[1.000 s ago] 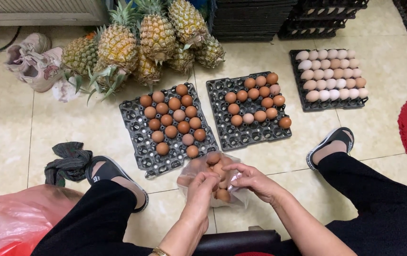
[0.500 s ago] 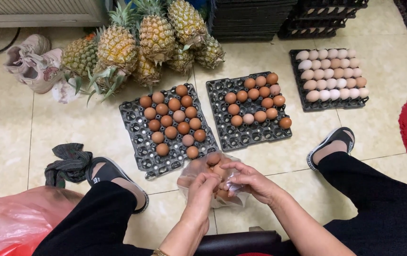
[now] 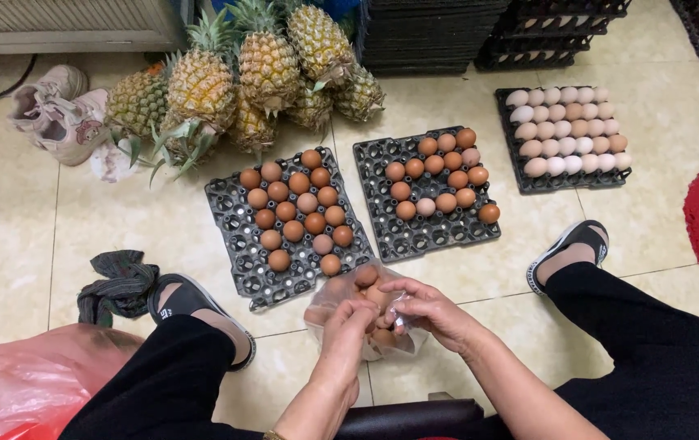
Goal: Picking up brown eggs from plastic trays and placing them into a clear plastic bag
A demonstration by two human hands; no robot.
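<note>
Two hands are working at a clear plastic bag of brown eggs that is sitting on the tiled floor between the person's knees. The left hand is curling its fingers closed on the bag's near edge, and the right hand is pinching the plastic at the bag's mouth between thumb and fingers. Just beyond the bag, a black egg tray is lying partly filled with brown eggs, and a second black tray beside it is carrying brown eggs in its far half. Well apart to the right, a third tray is holding pale eggs. Several pineapples are standing behind the trays, a pink plastic bag is bulging at the lower left, and a dark cloth is lying touching the left sandal.
</note>
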